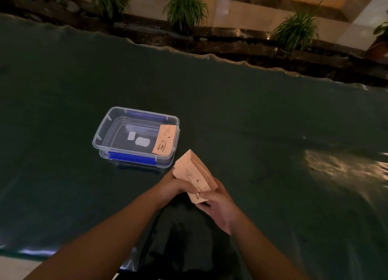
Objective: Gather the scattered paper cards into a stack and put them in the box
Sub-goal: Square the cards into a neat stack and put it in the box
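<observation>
A thick stack of pale orange paper cards is held just above the dark green table, tilted up toward the box. My left hand grips the stack's left side and my right hand holds its near end from below. A clear plastic box with blue clips stands on the table to the upper left of the stack. One orange card leans against the inside of the box's right wall.
The green cloth-covered table spreads wide on all sides, with a glare patch at the right. Beyond its far edge lie a dark stone ledge and several potted plants. A dark shadow falls near the table's front edge.
</observation>
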A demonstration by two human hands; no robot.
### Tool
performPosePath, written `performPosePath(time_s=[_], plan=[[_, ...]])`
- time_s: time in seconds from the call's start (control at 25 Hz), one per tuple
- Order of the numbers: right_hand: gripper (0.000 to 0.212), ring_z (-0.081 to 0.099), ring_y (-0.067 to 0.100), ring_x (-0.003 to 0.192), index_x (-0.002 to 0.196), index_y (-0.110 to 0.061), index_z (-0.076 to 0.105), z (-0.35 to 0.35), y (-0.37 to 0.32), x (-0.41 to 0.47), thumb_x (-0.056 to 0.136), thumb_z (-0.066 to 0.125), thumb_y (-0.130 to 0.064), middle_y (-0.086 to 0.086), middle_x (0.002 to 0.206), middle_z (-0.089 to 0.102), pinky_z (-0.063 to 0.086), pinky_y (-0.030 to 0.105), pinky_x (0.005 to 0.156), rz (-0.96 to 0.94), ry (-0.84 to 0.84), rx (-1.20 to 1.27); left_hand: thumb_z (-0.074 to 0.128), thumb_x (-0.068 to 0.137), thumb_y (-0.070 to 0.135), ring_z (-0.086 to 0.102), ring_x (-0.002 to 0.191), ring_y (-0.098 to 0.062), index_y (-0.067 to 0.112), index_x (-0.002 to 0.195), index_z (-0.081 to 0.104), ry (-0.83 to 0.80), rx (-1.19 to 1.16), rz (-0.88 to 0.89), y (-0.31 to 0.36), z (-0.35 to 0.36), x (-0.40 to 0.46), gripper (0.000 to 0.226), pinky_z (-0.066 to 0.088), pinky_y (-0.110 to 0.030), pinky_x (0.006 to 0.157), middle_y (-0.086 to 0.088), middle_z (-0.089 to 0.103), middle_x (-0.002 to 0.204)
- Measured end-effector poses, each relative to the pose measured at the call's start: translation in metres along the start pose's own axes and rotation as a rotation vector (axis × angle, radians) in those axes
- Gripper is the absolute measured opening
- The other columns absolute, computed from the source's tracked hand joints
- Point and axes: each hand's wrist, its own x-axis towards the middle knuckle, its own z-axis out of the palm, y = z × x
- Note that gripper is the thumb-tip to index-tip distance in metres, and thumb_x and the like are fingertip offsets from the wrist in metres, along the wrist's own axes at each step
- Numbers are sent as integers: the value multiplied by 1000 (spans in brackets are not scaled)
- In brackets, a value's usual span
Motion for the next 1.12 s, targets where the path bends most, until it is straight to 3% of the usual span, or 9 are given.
performPosePath(time_s=[0.12,0.24,0.4,0.56,0.68,0.76,0.84,0.96,1.12], plan=[[87,69,32,125,149,-19,49,5,5,-2,69,78,-3,13,138,71,61,42,90,-4,-50,190,72,75,1,66,121,-35,6,132,57,-39,-96,8,2,3,-3,59,54,-49,101,-20,71,124],[81,73,28,120,143,-21,53,-2,1,-3,69,76,2,10,130,76,62,39,88,-72,21,129,76,74,5,64,123,-34,14,145,42,-8,-86,15,3,-6,-4,79,56,-49,101,-20,63,133],[79,74,12,110,131,-32,55,-25,-3,-2,68,76,11,-8,114,79,61,20,78,-247,169,-325,93,56,26,60,124,-14,40,137,42,73,378,19,-4,-15,-3,96,56,-39,101,10,59,133],[88,70,4,114,133,-40,50,-27,-6,-4,56,83,-16,-11,124,70,63,36,92,-294,176,-663,92,49,47,51,118,-3,46,130,40,183,679,43,-29,-14,4,96,46,-31,104,14,44,134],[117,52,9,136,163,-31,21,-28,-1,-4,65,85,-23,-6,151,47,48,39,115,-259,212,-837,90,48,55,45,130,-3,52,138,33,207,771,94,-48,-16,7,106,42,-34,110,14,41,141],[129,43,11,143,166,-39,-1,-29,6,-4,69,83,-28,-5,156,37,41,36,117,-247,207,-901,88,47,60,34,146,-14,45,153,21,215,853,89,-55,-19,11,127,33,-47,119,9,35,156],[129,34,13,150,166,-38,-6,-33,10,0,69,80,-32,-3,161,33,37,34,119,-277,201,-995,87,47,64,23,153,-19,39,159,10,205,944,84,-55,-21,14,138,20,-53,123,4,27,164],[126,16,18,160,166,-32,-9,-38,15,5,72,75,-37,0,171,22,26,45,128,-323,195,-1162,84,52,67,10,157,-19,32,162,-1,159,1044,87,-54,-20,17,143,6,-51,125,1,16,169],[121,10,17,161,167,-29,-10,-50,21,11,78,70,-49,-2,173,20,1,43,131,-362,221,-1217,76,62,74,6,158,-19,25,163,-4,160,1121,101,-54,-20,19,138,4,-51,127,0,10,171]])
